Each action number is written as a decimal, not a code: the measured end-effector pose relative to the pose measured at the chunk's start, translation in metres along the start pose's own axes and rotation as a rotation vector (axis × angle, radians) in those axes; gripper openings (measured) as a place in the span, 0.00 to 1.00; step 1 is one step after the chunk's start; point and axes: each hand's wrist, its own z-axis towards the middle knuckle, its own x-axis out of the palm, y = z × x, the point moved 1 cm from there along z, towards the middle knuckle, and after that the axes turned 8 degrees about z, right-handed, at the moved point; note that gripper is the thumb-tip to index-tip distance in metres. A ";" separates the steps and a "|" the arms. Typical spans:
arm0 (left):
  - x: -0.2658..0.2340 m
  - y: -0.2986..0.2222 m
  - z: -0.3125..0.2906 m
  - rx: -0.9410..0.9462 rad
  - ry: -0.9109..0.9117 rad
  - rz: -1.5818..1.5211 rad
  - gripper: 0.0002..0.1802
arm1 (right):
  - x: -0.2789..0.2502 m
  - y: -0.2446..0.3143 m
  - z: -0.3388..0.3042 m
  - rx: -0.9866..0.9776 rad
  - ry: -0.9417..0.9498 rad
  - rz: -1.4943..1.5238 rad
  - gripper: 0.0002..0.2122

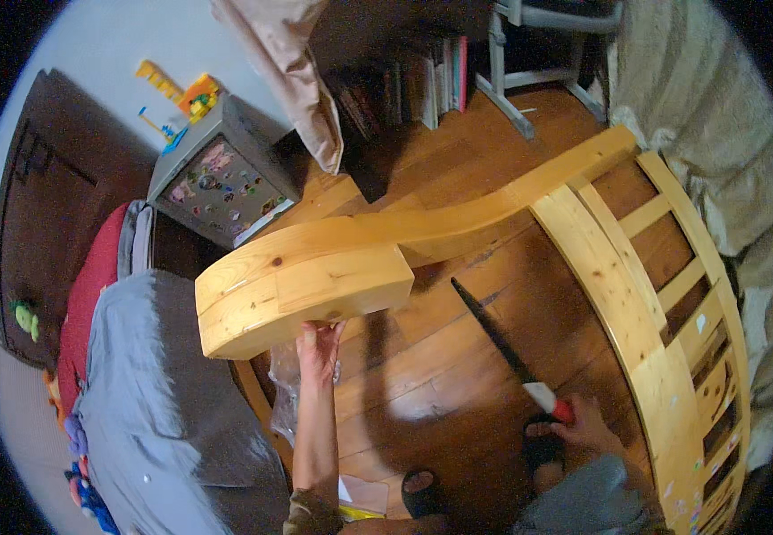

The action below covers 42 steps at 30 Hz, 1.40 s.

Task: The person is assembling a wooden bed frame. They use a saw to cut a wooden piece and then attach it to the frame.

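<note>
My left hand (319,352) reaches up and grips the lower edge of a thick, curved wooden board (315,263), its fingertips partly hidden at the wood. The light, varnished board has a rounded near end and narrows into a long rail toward the upper right. At the lower right, my right hand (590,430) is closed round the red handle of a handsaw (502,343). Its dark blade slants up and left, apart from the board. A slatted wooden bed frame (614,294) curves along the right side, meeting the rail at the far end.
A grey sheet (150,383) covers a bed on the left. Behind it stands a grey cabinet (226,178) with stickers. Books (413,89) and a pale chair (511,98) are at the back. Clear plastic (284,388) lies by my left forearm, above the brown wooden floor (431,392).
</note>
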 end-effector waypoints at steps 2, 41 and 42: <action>-0.027 0.003 -0.004 -0.034 0.012 -0.002 0.27 | -0.014 0.039 -0.020 0.144 -0.079 0.100 0.21; -0.023 0.008 0.000 -0.092 -0.140 0.094 0.45 | 0.150 0.105 0.117 -0.305 0.242 1.250 0.10; -0.022 0.006 -0.001 -0.091 -0.155 0.103 0.45 | 0.150 0.106 0.116 -0.304 0.241 1.261 0.10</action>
